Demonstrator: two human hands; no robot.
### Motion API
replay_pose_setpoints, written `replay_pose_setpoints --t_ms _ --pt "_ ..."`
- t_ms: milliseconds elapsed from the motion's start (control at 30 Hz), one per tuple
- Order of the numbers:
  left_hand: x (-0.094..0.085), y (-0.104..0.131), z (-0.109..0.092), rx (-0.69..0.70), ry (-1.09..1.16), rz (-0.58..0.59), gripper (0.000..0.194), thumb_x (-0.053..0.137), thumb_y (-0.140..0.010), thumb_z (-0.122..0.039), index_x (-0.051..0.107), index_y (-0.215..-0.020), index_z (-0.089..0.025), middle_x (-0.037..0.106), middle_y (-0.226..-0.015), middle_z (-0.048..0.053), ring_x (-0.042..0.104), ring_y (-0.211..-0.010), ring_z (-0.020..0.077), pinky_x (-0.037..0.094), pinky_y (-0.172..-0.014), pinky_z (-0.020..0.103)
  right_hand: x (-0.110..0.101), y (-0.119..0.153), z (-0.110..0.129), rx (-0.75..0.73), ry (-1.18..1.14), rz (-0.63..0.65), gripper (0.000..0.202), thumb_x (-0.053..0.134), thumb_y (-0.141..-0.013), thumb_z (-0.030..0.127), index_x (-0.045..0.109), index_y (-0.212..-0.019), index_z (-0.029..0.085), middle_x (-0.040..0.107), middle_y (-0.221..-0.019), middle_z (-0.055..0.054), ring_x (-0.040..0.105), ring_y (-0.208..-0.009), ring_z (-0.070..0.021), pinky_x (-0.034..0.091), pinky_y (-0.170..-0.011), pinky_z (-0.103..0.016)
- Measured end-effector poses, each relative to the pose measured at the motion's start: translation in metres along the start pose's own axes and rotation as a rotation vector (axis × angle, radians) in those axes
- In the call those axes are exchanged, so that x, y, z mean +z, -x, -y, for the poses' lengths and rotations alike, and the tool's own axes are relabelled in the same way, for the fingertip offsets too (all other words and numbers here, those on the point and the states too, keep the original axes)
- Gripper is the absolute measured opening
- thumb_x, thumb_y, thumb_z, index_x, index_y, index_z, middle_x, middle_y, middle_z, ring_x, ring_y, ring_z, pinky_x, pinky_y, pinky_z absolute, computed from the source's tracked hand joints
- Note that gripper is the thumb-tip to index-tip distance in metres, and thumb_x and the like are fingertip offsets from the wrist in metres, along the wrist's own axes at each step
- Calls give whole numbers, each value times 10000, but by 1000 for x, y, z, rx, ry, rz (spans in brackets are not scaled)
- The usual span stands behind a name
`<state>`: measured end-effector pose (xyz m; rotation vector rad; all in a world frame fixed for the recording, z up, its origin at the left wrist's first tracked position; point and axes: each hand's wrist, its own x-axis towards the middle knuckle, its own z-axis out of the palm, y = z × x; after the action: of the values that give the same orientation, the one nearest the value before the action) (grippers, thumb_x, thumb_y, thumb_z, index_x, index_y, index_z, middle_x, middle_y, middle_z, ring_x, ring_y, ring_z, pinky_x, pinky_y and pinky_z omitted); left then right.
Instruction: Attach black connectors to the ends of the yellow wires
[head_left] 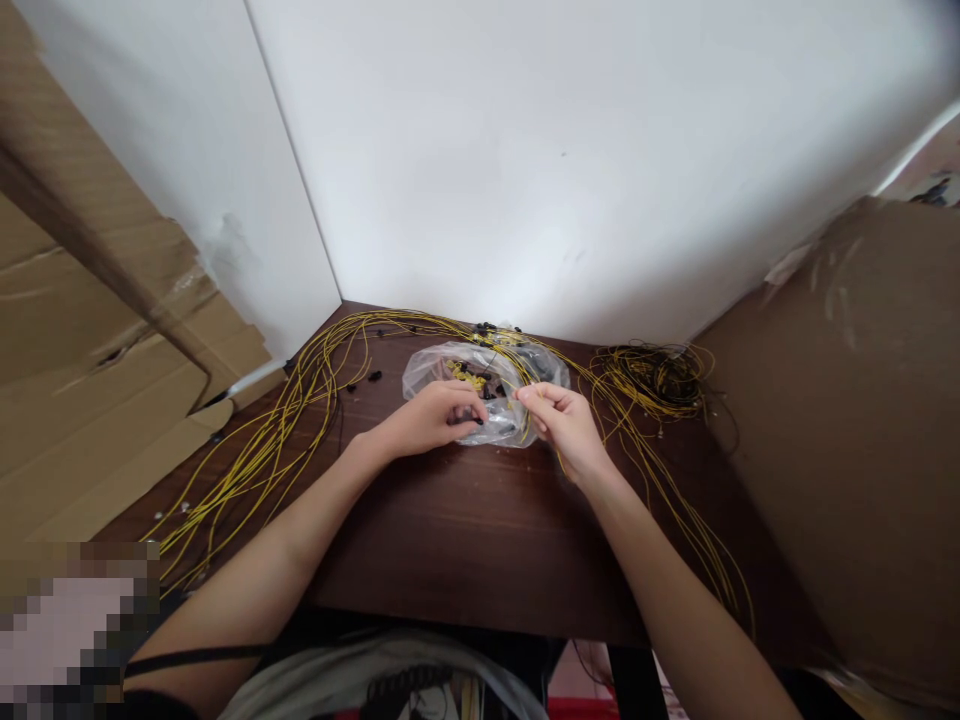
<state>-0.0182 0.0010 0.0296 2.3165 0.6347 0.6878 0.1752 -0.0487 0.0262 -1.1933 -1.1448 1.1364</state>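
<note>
My left hand (436,416) is at the front left rim of a clear plastic bag (420,372) on the dark brown table. Its thumb and fingers are closed on a small black part (478,422). Across from it, my right hand (568,425) pinches a thin yellow wire (561,462) between thumb and forefinger. Small yellow pieces (466,376) and black pieces lie inside the bag, partly hidden by my left fingers. Behind the bag runs a long bundle of yellow and black wires (315,385), reaching down both sides of the table.
A coil of wire (656,380) lies at the back right. Loose black parts (375,376) are on the left of the table (480,540). White panels (525,180) stand behind, with cardboard (840,420) on both sides. Below the front edge is an open plastic bag (300,685).
</note>
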Motion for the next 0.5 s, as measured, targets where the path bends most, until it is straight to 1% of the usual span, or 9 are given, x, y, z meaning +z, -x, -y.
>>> replay_pose_setpoints --t_ms 67,100,167,233,333,400,500 --pt "1 -2 -5 -68 192 -118 103 581 -735 -147 637 -821 -140 578 -716 16 512 -639 107 431 -626 232 1 0 0 -19 8 -16 267 667 -690 406 664 -740 144 308 -422 82 227 -403 -41 153 -422 -211" --pt "2 -3 -6 -101 313 -183 90 599 -728 -157 624 -811 -134 584 -721 20 528 -654 113 441 -633 239 2 1 0 -34 12 -25 268 661 -696 407 663 -739 143 307 -420 83 226 -402 -41 155 -423 -211" --pt "5 -4 -9 -152 558 -298 99 633 -715 -175 603 -799 -132 607 -778 39 569 -719 136 470 -663 262 5 2 0 -68 22 -38 264 645 -713 404 661 -737 142 309 -413 83 230 -400 -42 166 -425 -213" --pt "8 -5 -9 -180 739 -387 126 665 -699 -187 599 -790 -132 623 -823 50 591 -759 152 491 -682 281 8 3 1 -105 28 -46 250 633 -728 394 655 -726 144 312 -407 83 238 -402 -46 180 -431 -216" --pt "12 -5 -9 -187 861 -475 142 697 -676 -180 610 -777 -128 640 -824 50 598 -716 135 500 -688 285 11 5 1 -160 42 -60 215 637 -729 362 645 -692 150 285 -421 84 227 -417 -47 179 -443 -220" --pt "14 -6 -9 -173 902 -500 142 708 -666 -168 617 -767 -128 650 -825 49 599 -701 127 500 -692 283 13 6 1 -183 65 -70 198 645 -724 344 646 -676 151 262 -440 83 213 -431 -46 169 -451 -222" --pt "17 -7 -10 -149 947 -514 136 713 -659 -153 625 -762 -132 656 -831 48 601 -732 132 499 -697 277 13 7 1 -194 107 -76 187 646 -720 327 647 -659 150 252 -450 79 217 -442 -48 175 -458 -224"
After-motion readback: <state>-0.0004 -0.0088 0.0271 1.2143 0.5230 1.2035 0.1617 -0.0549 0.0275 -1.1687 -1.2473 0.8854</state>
